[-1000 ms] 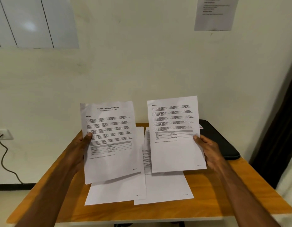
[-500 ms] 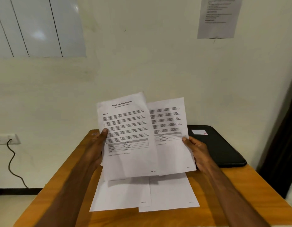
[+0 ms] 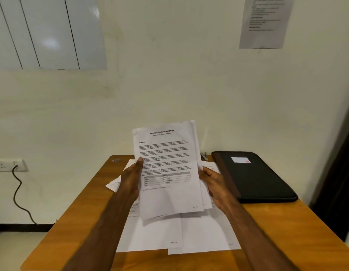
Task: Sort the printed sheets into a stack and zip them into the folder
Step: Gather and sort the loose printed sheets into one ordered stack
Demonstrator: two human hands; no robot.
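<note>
Gripping the printed sheets [image 3: 165,173] at both side edges, the left hand [image 3: 130,182] and right hand [image 3: 214,184] hold them upright above the worktop [image 3: 287,231]; the black folder [image 3: 254,175] lies at right.

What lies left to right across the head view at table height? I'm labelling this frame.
Wall socket → left hand → held sheets → right hand → black folder.
</note>
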